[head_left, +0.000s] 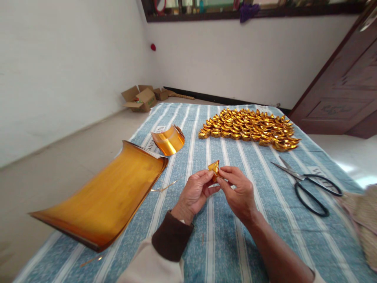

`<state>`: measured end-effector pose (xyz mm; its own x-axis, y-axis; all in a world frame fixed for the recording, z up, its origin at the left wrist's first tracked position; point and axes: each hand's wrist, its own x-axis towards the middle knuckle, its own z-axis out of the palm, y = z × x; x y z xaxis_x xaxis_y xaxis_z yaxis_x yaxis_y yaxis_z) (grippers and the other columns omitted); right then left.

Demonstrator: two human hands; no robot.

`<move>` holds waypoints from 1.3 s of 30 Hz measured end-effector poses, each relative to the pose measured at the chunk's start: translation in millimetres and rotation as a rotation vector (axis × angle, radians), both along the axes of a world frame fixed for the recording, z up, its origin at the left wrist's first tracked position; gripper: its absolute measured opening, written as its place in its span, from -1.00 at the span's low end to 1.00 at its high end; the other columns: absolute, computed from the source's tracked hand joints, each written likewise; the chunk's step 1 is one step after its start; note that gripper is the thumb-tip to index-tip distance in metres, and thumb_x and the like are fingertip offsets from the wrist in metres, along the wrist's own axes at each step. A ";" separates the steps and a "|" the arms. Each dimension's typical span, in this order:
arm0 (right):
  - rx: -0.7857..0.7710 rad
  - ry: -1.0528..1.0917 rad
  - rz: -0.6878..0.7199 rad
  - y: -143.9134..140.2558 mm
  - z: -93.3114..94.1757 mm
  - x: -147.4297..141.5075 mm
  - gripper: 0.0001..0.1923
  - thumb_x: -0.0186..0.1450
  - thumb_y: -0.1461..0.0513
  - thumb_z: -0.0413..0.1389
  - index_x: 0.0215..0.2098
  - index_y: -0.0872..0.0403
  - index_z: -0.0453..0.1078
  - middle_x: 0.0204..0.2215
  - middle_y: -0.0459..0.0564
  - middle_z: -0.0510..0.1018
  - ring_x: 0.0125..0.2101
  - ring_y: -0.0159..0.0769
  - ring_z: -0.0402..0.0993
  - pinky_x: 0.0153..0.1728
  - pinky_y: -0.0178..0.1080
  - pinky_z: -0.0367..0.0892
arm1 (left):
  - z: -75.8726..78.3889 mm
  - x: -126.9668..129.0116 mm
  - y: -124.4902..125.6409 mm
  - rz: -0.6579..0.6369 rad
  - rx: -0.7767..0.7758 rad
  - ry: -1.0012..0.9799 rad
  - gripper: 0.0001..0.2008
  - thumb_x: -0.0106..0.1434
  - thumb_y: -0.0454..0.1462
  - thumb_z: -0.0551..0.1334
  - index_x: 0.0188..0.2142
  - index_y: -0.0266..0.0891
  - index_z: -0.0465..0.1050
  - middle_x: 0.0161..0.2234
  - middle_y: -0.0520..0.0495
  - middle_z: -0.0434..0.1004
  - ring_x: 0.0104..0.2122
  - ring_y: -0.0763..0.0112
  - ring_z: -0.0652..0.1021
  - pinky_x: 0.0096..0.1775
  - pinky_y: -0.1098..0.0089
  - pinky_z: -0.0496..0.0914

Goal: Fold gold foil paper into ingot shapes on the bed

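Both hands, L (194, 193) & R (240, 192), pinch small gold foil piece (214, 168) btwn fingertips to crease it, w/ finished pile (250, 129) and scissors (309, 184) nearby.

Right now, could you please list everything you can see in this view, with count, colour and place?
folded gold paper piece: one, gold, held between both hands' fingertips
gold paper ingots: many, gold, heaped far on the cloth
large gold foil sheets: a stack, gold, left edge, curling
small gold foil sheets: a few, gold, curled, beyond the large stack
scissors: one, black handles, right
striped cloth: one, blue and white, underneath everything
cardboard boxes: a few, brown, open, floor by far wall
door: one, dark brown, right
left hand: one, brown cuff
right hand: one
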<state>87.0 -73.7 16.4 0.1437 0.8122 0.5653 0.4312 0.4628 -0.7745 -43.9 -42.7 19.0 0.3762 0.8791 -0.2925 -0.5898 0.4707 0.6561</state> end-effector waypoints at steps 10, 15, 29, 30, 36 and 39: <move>0.005 0.019 -0.055 -0.3 -1.0 1.0 -0.89 0.25 0.28 0.19 -0.29 0.02 0.57 -0.25 0.03 0.57 -0.27 -0.28 0.54 -0.37 -0.24 0.49 | -0.1 0.9 -0.4 0.005 -0.012 -0.009 -0.93 0.17 -0.40 0.35 -0.31 -0.38 0.56 -0.34 -0.12 0.58 -0.38 0.42 0.57 -0.33 0.41 0.52; -0.016 0.055 -0.072 -0.8 -1.8 1.2 -0.93 0.23 0.24 0.21 -0.33 0.03 0.56 -0.24 0.05 0.57 -0.25 -0.25 0.54 -0.45 -0.28 0.48 | 0.5 1.5 -0.7 0.017 -0.021 -0.011 -0.94 0.18 -0.41 0.34 -0.32 -0.39 0.55 -0.35 -0.11 0.58 -0.39 0.43 0.57 -0.34 0.41 0.53; -0.170 0.284 0.022 7.0 3.3 20.0 -0.84 0.20 0.17 0.23 -0.26 0.01 0.57 -0.25 0.01 0.58 -0.27 -0.26 0.54 -0.44 -0.27 0.48 | 1.4 -6.4 1.9 -0.123 -0.034 0.002 -0.92 0.20 -0.38 0.32 -0.28 -0.37 0.55 -0.32 -0.17 0.60 -0.36 0.37 0.59 -0.40 0.45 0.47; -0.209 0.338 0.029 8.8 3.2 22.9 -0.80 0.19 0.15 0.24 -0.23 0.02 0.56 -0.27 0.01 0.59 -0.31 -0.27 0.55 -0.46 -0.28 0.47 | 1.5 -7.0 1.7 -0.156 -0.032 -0.005 -0.91 0.21 -0.37 0.32 -0.29 -0.38 0.55 -0.33 -0.18 0.61 -0.37 0.36 0.60 -0.41 0.45 0.46; -0.380 0.545 0.149 12.8 5.7 26.5 -0.76 0.12 0.13 0.29 -0.27 0.06 0.57 -0.37 -0.03 0.60 -0.46 -0.35 0.52 -0.54 -0.32 0.44 | 0.2 -7.1 0.9 -0.283 -0.005 -0.031 -0.88 0.20 -0.32 0.33 -0.29 -0.39 0.56 -0.31 -0.20 0.60 -0.37 0.35 0.58 -0.43 0.45 0.45; -0.387 0.545 0.180 11.7 6.5 24.2 -0.78 0.11 0.13 0.29 -0.31 0.07 0.58 -0.36 -0.03 0.58 -0.41 -0.32 0.53 -0.49 -0.31 0.46 | 0.4 -6.8 0.8 -0.312 -0.002 -0.033 -0.88 0.20 -0.33 0.33 -0.30 -0.39 0.55 -0.32 -0.20 0.59 -0.38 0.37 0.57 -0.44 0.46 0.44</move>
<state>111.2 -62.1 22.9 0.1687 0.9789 0.1153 -0.1237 0.1371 -0.9828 -50.7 -41.9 19.3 0.6372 0.7190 -0.2774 -0.4377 0.6339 0.6377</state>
